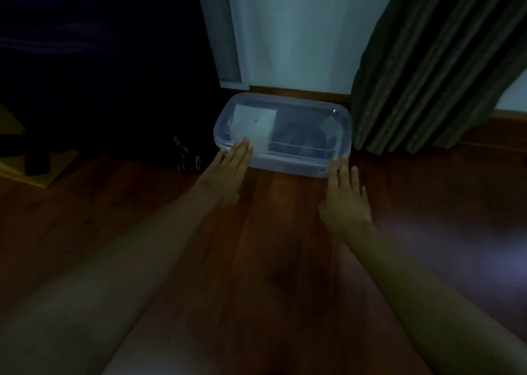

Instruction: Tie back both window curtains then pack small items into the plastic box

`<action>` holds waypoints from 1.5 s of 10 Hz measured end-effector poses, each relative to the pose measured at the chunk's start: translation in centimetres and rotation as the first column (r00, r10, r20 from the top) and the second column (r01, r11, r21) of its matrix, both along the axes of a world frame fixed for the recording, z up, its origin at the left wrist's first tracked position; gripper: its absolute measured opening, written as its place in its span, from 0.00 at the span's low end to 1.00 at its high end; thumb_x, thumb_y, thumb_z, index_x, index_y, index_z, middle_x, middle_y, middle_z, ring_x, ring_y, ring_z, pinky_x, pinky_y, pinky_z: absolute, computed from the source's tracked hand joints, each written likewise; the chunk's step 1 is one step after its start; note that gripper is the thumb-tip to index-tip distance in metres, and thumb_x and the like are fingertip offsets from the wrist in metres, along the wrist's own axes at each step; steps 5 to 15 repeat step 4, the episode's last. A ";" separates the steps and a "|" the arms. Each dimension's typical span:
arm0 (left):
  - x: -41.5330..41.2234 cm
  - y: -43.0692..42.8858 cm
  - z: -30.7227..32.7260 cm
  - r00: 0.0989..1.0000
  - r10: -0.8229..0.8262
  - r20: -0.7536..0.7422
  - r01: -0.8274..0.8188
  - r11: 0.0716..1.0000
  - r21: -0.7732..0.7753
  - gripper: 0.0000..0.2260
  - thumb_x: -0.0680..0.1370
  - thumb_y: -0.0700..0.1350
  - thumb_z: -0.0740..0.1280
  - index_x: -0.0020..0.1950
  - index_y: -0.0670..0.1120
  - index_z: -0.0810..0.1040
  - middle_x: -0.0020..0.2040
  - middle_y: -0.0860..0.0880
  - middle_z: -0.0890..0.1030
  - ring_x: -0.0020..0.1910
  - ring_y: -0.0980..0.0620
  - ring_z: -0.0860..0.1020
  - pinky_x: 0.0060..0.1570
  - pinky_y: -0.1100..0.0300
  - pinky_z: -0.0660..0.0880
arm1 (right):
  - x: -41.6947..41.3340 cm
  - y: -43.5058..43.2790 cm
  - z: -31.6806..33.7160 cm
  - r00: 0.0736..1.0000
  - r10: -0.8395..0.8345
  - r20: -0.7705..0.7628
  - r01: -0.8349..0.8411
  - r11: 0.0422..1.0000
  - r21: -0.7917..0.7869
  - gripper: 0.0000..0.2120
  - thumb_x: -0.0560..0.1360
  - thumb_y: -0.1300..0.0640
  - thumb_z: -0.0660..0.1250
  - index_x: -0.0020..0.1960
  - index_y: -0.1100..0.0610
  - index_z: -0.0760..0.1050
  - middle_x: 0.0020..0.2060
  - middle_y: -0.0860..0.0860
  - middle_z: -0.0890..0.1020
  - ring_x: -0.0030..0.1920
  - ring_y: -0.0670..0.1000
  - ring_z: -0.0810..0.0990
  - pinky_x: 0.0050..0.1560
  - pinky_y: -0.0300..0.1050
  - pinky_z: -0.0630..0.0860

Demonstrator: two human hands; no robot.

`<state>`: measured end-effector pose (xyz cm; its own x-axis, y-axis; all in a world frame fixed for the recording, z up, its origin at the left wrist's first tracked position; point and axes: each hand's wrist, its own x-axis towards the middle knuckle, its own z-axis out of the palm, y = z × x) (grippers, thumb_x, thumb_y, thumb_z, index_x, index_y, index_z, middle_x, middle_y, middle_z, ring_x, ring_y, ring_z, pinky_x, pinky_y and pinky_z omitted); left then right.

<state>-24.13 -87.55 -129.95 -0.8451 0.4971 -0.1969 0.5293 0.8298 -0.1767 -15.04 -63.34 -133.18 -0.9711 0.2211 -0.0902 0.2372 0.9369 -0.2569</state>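
While the plastic box (282,135) lies lidded, the curtain (427,75) just right of it, I'd lift evenly: my left hand (231,172) and right hand (345,195), both flat and empty, are at its near corners.

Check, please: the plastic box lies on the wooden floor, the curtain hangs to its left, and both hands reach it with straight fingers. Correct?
One error: the head view shows the curtain hanging to the right of the plastic box, not its left. The box lies on the wooden floor, and the left hand and right hand reach it with straight fingers.
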 end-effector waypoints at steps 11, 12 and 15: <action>-0.8 0.2 2.5 0.990 0.008 0.139 -0.037 0.978 0.205 0.43 0.73 0.40 0.65 0.78 0.43 0.37 0.79 0.46 0.38 0.78 0.52 0.42 0.76 0.52 0.39 | -1.0 2.0 2.2 0.998 0.018 0.057 -0.014 0.998 -0.063 0.41 0.77 0.58 0.60 0.78 0.57 0.35 0.78 0.52 0.38 0.78 0.55 0.39 0.76 0.58 0.50; -0.8 0.2 2.5 0.990 0.008 0.139 -0.037 0.978 0.205 0.43 0.73 0.40 0.65 0.78 0.43 0.37 0.79 0.46 0.38 0.78 0.52 0.42 0.76 0.52 0.39 | -1.0 2.0 2.2 0.998 0.018 0.057 -0.014 0.998 -0.063 0.41 0.77 0.58 0.60 0.78 0.57 0.35 0.78 0.52 0.38 0.78 0.55 0.39 0.76 0.58 0.50; -0.8 0.2 2.5 0.990 0.008 0.139 -0.037 0.978 0.205 0.43 0.73 0.40 0.65 0.78 0.43 0.37 0.79 0.46 0.38 0.78 0.52 0.42 0.76 0.52 0.39 | -1.0 2.0 2.2 0.998 0.018 0.057 -0.014 0.998 -0.063 0.41 0.77 0.58 0.60 0.78 0.57 0.35 0.78 0.52 0.38 0.78 0.55 0.39 0.76 0.58 0.50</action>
